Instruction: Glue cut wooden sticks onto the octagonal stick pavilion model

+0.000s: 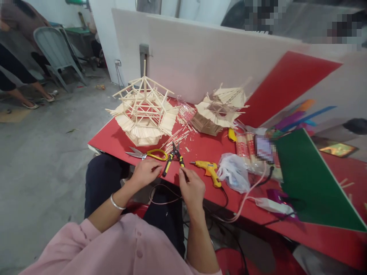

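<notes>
Two stick-built models were seen on the red table (114, 143): a larger open-framed one (143, 110) left of centre, and a smaller one with a fuller roof (219, 110) just right of centre, with loose sticks (179, 135) scattered between them. A green sheet (309, 179) was laid across the right side of the frame, and a red sheet (283, 86) was leaned against the white partition (195, 57) above it. A crumpled plastic bag (233, 172) was found right of centre, just beside a yellow glue gun (209, 170). Yellow-handled scissors (149, 154) were laid at the table's near edge below the larger model, with black-and-yellow pliers (173, 157) just to their right.

At lower centre, the left hand (145, 173) was curled with its fingertips pinched together next to the lower handle of the pliers, and the right hand (192, 189) was likewise closed to a pinch near the other handle. What was gripped could not be told; anything held was too small to make out. A thin cord (160, 194) was looped below the hands.
</notes>
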